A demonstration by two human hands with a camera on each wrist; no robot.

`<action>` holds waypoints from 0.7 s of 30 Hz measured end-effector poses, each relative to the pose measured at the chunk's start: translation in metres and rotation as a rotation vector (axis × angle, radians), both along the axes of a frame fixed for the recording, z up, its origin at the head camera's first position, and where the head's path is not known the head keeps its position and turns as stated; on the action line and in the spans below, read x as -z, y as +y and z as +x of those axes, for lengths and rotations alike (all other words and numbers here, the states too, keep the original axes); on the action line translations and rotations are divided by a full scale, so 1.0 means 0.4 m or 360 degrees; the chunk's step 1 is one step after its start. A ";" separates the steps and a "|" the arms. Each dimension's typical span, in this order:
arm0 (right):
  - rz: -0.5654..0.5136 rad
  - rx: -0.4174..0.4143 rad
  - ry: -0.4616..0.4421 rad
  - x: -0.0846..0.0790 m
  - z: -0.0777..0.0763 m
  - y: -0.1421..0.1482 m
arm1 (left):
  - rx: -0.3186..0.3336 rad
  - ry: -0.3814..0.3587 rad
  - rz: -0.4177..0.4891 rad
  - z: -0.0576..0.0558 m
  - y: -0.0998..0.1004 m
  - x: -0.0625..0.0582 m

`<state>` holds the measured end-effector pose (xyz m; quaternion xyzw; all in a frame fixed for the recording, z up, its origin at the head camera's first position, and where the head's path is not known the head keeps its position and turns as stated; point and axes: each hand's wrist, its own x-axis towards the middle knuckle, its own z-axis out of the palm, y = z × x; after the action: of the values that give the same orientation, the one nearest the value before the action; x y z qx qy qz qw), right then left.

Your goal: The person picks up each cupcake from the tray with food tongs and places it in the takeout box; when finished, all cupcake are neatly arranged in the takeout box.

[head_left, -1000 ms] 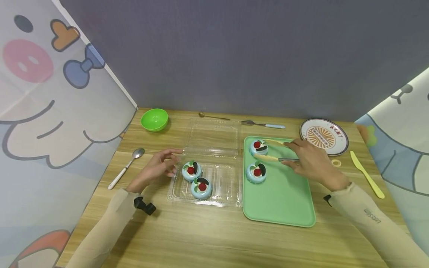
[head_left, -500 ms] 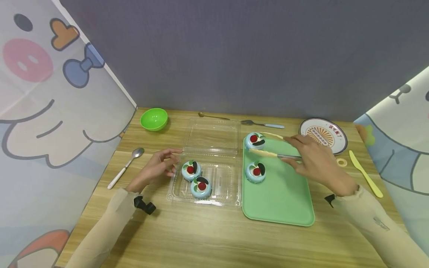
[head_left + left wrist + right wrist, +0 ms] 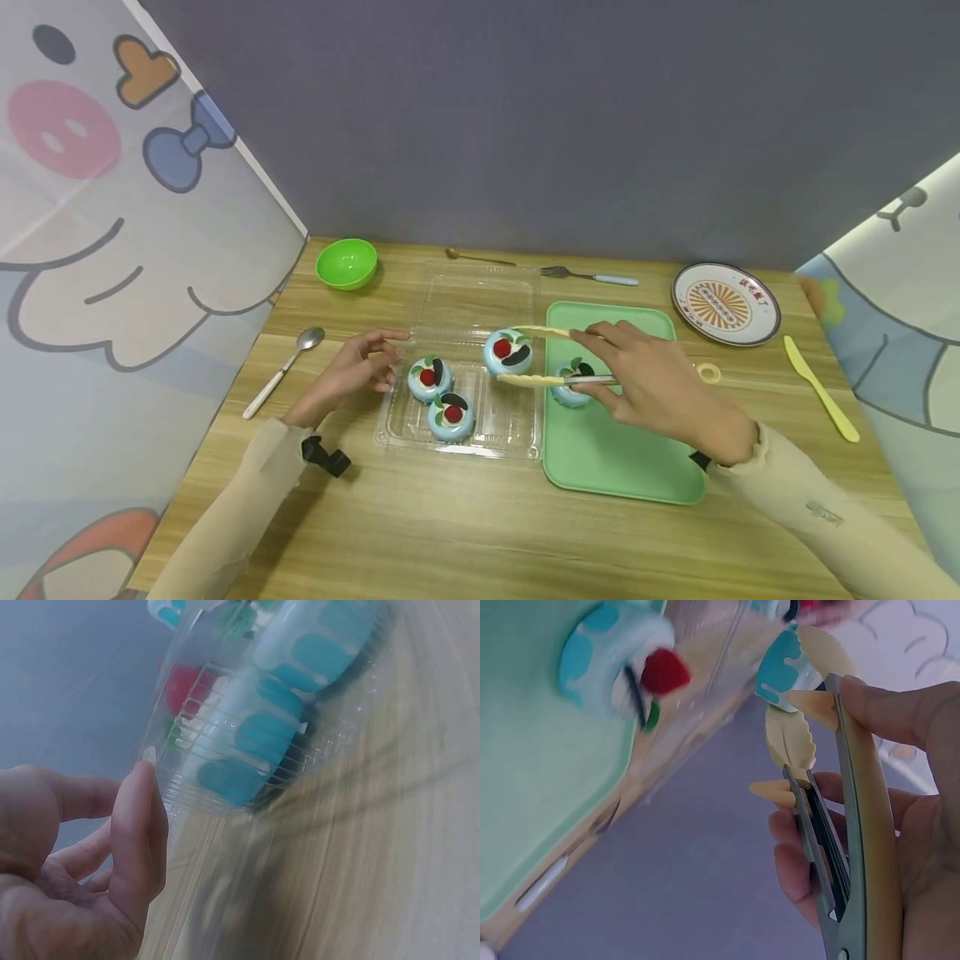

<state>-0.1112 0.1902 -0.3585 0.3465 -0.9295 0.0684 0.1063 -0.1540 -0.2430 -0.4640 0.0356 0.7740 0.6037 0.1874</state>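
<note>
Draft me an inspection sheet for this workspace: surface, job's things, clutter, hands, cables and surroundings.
Surface: light wood-grain table.
Job's things: yellow-tipped metal tongs grip a round blue-and-white cake over an open, clear plastic box; two similar cakes sit in its left side, another cake on a green rectangular tray.
Clutter: round green bowl, white-handled metal spoon, small brass-coloured spoon, blue-handled metal fork, round white patterned plate, long yellow knife.
Hands: left hand at the box's left edge; right hand holds the tongs.
Cables: nothing seen.
Surroundings: grey back panel; cartoon-printed side walls.
</note>
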 end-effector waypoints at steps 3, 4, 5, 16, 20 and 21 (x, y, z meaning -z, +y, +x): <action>0.0056 -0.0060 -0.0018 0.011 0.005 -0.029 | -0.0014 -0.0007 -0.0006 0.002 0.001 -0.003; 0.0068 -0.0074 -0.0018 0.015 0.006 -0.037 | -0.0016 -0.0006 -0.0009 0.003 0.001 -0.003; 0.0075 -0.0090 -0.0014 0.020 0.006 -0.045 | -0.0018 -0.0006 -0.0008 0.003 0.001 -0.004; 0.0202 -0.0198 0.0034 0.066 -0.012 -0.097 | -0.0028 -0.0011 -0.0013 0.003 0.003 -0.006; 0.0227 -0.0210 0.0043 0.078 -0.023 -0.111 | -0.0021 0.0004 -0.0021 0.001 0.003 -0.004; 0.0232 -0.0213 0.0041 0.081 -0.026 -0.114 | -0.0022 0.0006 -0.0021 0.001 0.003 -0.003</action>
<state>-0.1214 0.1446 -0.3908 0.4153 -0.9054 0.0031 0.0881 -0.1534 -0.2418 -0.4626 0.0303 0.7786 0.5997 0.1820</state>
